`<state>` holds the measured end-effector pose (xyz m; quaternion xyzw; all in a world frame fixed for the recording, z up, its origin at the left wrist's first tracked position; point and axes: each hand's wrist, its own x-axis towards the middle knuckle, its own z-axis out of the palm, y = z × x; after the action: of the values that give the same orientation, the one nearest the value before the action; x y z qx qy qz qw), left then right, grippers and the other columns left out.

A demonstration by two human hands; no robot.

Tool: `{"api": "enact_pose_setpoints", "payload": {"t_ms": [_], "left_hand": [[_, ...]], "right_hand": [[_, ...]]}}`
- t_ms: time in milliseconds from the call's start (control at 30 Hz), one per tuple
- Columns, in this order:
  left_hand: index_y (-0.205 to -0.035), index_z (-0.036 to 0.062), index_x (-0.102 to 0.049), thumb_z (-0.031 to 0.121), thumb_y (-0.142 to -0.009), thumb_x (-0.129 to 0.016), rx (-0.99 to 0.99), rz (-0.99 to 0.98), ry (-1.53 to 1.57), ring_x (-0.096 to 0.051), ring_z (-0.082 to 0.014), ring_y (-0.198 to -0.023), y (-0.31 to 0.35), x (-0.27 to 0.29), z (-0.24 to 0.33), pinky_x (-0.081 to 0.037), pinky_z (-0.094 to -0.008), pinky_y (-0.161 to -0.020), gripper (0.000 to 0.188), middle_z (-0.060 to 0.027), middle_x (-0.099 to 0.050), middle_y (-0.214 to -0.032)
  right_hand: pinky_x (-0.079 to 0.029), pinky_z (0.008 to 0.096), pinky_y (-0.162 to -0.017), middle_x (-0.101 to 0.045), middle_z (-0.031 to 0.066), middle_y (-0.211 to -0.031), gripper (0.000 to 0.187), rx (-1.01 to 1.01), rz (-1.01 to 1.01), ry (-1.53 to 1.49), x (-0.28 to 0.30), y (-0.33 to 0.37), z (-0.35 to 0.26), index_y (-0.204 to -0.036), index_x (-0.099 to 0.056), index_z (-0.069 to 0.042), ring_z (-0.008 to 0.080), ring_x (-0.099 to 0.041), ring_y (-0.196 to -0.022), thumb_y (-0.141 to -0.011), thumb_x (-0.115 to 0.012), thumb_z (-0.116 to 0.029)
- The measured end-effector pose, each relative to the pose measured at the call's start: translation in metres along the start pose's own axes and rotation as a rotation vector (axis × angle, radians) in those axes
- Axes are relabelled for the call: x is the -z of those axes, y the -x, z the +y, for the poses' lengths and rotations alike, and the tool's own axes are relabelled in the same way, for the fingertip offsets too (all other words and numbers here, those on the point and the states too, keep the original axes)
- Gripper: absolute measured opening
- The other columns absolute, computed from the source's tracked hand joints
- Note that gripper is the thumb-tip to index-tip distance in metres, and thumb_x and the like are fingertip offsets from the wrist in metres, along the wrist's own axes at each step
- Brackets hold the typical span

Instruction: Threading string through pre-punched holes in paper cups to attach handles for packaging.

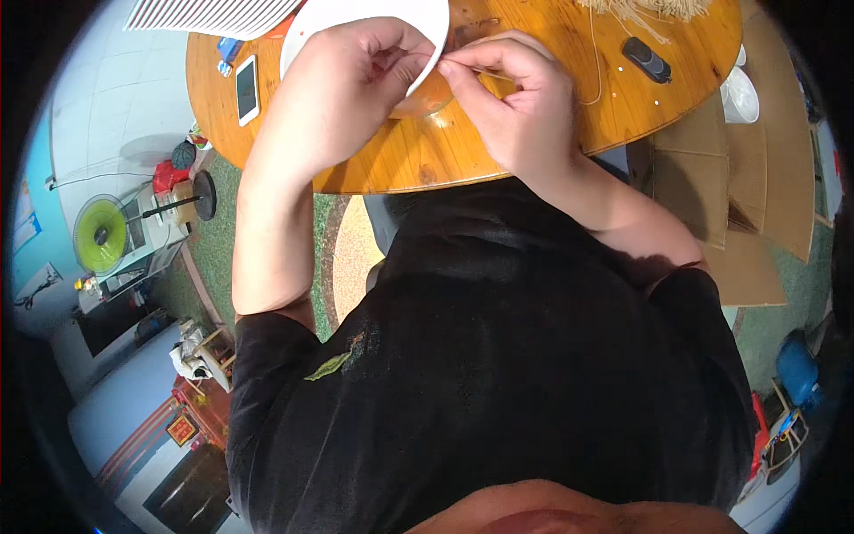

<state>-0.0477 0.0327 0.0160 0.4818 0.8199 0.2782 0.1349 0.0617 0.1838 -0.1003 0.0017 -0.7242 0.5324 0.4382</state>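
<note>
Both my hands are raised over the near edge of a round wooden table [409, 167]. My left hand [351, 84] is curled in front of a round white dish [418, 12], its thumb and fingers pressed together near the rim. Beside it, my right hand [527, 102] pinches with thumb and forefinger at the dish's right edge. Whatever lies between the fingertips is too small to make out. Below the rim shows part of a see-through reddish container [431, 100], mostly hidden by the dish and my hands. A pale string [595, 62] curves down beside my right hand.
A bundle of pale strings [667, 7] lies at the far right, near a dark oval device [647, 60]. At left are a white phone [247, 91] and a white slatted rack [209, 12]. Cardboard [692, 191] stands right of the table; a green fan [100, 234] is left.
</note>
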Motion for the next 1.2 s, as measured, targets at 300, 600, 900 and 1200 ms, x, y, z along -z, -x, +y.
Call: {"api": "enact_pose_setpoints", "payload": {"t_ms": [300, 600, 900, 1200], "left_hand": [[-0.108, -0.0030, -0.070, 0.005, -0.104, -0.067, -0.041, 0.225, 0.301, -0.074, -0.0136, -0.094, 0.012, 0.001, 0.000, -0.058, -0.0278, -0.087, 0.010, -0.0076, -0.077, -0.100], [-0.114, -0.0037, -0.066, 0.002, -0.107, -0.063, -0.131, 0.291, 0.570, -0.073, -0.0136, -0.101, 0.023, -0.022, 0.008, -0.059, -0.0269, -0.093, 0.010, -0.0121, -0.076, -0.111], [-0.128, -0.0048, -0.065, -0.006, -0.104, -0.060, 0.005, 0.200, 0.696, -0.073, -0.0152, -0.107, 0.018, -0.015, 0.001, -0.058, -0.0266, -0.093, 0.024, -0.0124, -0.076, -0.112], [-0.132, -0.0033, -0.067, -0.017, -0.095, -0.065, 0.020, 0.109, 0.710, -0.070, -0.0131, -0.110, 0.020, -0.008, 0.002, -0.057, -0.0259, -0.101, 0.040, -0.0084, -0.074, -0.119]], "right_hand": [[-0.055, 0.0307, -0.081, -0.074, 0.0093, -0.094, 0.008, -0.176, -0.169, -0.101, 0.011, -0.001, -0.009, -0.098, -0.073, 0.001, 0.0181, -0.072, -0.090, -0.095, -0.076, -0.005], [-0.057, 0.0368, -0.078, -0.075, 0.0132, -0.093, 0.011, -0.137, -0.169, -0.120, 0.006, -0.002, -0.014, -0.095, -0.074, -0.001, 0.0280, -0.074, -0.087, -0.095, -0.076, -0.012], [-0.057, 0.0336, -0.074, -0.076, 0.0117, -0.091, 0.010, -0.152, -0.173, -0.189, 0.004, -0.002, -0.014, -0.096, -0.074, -0.001, 0.0230, -0.074, -0.085, -0.097, -0.075, -0.011], [-0.057, 0.0332, -0.075, -0.076, 0.0120, -0.091, 0.011, -0.155, -0.157, -0.189, 0.005, -0.003, -0.011, -0.097, -0.074, 0.000, 0.0238, -0.075, -0.085, -0.097, -0.075, -0.011]]}}
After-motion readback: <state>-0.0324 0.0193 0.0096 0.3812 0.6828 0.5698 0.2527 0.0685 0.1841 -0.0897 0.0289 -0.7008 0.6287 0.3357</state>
